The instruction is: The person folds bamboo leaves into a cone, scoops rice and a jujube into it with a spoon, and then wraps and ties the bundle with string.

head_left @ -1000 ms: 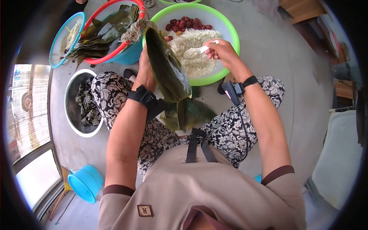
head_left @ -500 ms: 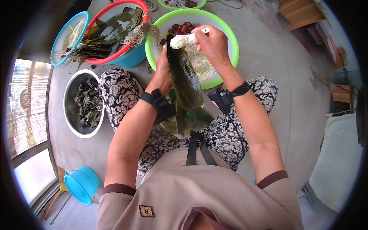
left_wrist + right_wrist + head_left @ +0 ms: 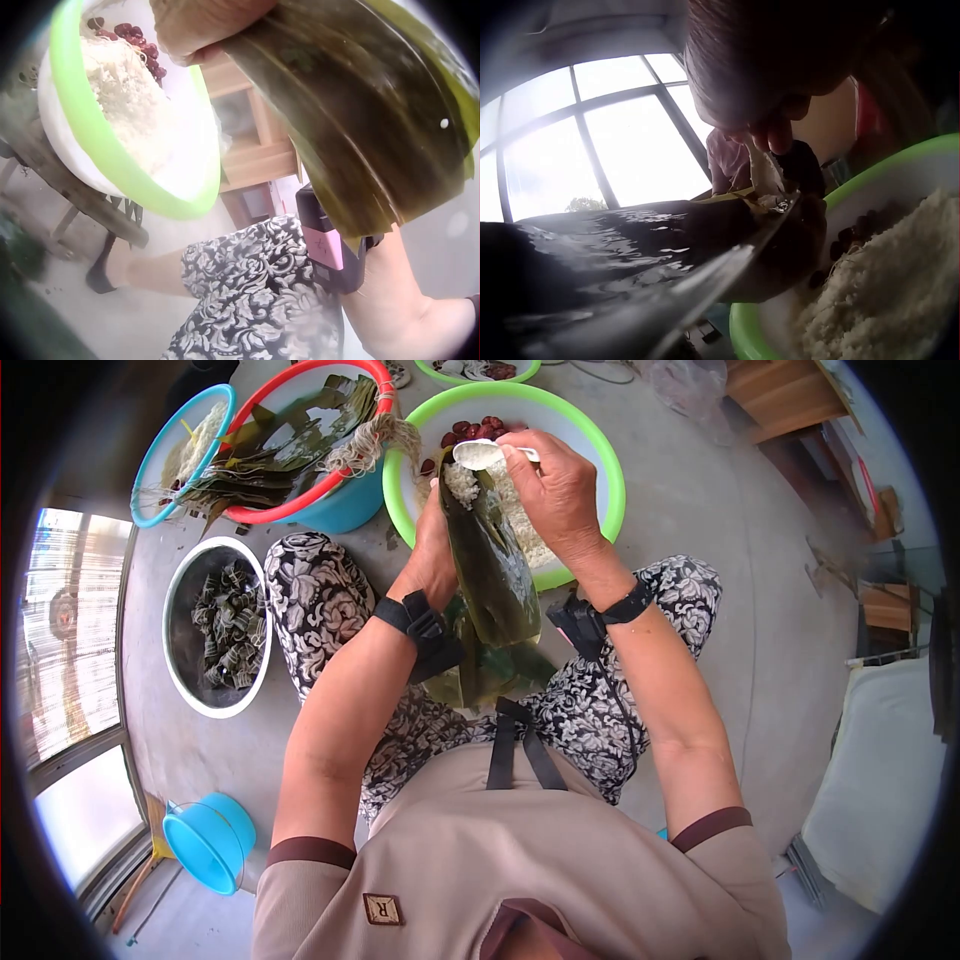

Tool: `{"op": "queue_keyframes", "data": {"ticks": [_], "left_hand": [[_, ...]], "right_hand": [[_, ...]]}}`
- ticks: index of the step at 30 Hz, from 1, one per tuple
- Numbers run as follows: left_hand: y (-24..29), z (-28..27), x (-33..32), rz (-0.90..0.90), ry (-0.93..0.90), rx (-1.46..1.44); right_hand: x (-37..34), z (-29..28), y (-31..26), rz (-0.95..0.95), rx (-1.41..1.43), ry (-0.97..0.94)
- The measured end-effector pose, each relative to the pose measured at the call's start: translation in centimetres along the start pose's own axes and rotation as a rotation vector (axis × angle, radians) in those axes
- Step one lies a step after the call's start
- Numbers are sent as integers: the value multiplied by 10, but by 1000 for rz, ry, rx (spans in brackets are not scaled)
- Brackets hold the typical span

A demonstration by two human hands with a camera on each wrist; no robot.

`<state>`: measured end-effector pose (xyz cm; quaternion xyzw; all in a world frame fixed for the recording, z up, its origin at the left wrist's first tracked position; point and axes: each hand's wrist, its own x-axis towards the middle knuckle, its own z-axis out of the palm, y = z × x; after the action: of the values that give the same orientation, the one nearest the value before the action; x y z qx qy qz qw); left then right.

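My left hand (image 3: 430,555) grips long dark green leaves (image 3: 492,580), folded into a pocket at the top. White rice (image 3: 461,486) sits in that pocket. Over it my right hand (image 3: 562,495) pinches a white spoon (image 3: 480,455) by its handle, its bowl tilted close above the rice. In the left wrist view the leaves (image 3: 360,120) hang from the left hand (image 3: 206,26). The right wrist view catches the spoon (image 3: 763,171) under the right fingers, at the leaf's opening. Behind the hands stands a green-rimmed basin (image 3: 612,480) with rice and red dates (image 3: 476,430).
A red-rimmed tub (image 3: 300,512) with leaves and a bundle of string (image 3: 362,448) stands left, beside a blue-rimmed basin (image 3: 142,510). A white-rimmed basin (image 3: 176,670) holds dark wrapped bundles (image 3: 230,625). Loose leaves (image 3: 500,675) lie between the knees; a blue bucket (image 3: 208,840) stands lower left.
The right hand has brought a spoonful of rice from the basin up to the leaves, and rice now lies in the pocket. The left hand has moved right with the leaves.
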<state>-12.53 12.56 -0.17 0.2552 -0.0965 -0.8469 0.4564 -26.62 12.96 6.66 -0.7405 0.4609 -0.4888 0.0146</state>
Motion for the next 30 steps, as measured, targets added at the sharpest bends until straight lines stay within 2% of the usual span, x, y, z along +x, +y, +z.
{"op": "queue_keyframes", "data": {"ticks": [3, 6, 11, 14, 17, 20, 21, 22, 24, 26, 28, 30], "left_hand": [[1, 17, -16, 21, 62, 98], [2, 7, -5, -7, 53, 82], [-4, 4, -3, 26, 98, 112], [-4, 6, -8, 24, 61, 99], [1, 14, -19, -20, 43, 80], [8, 25, -28, -59, 45, 20], [10, 24, -28, -49, 67, -16], [13, 21, -28, -39, 89, -52], [18, 5, -21, -50, 32, -101], [22, -7, -16, -57, 12, -98], [25, -15, -11, -43, 23, -105], [26, -23, -8, -30, 42, -110]], "right_hand": [[-1, -11, 1, 340, 188, -55], [-8, -7, 1, 434, 265, -104], [-10, -3, 6, 487, 205, -130], [-8, -6, 8, 396, 156, -146], [0, -26, 6, 526, 246, -58], [-13, -38, 30, 618, 212, -22], [-26, -37, 53, 544, 96, -73], [-40, -34, 70, 548, 93, -71], [-64, -29, 93, 578, -106, -248], [-79, -25, 100, 528, -146, -251], [-91, -16, 109, 510, -357, -372], [-102, -3, 112, 574, -350, -395]]}}
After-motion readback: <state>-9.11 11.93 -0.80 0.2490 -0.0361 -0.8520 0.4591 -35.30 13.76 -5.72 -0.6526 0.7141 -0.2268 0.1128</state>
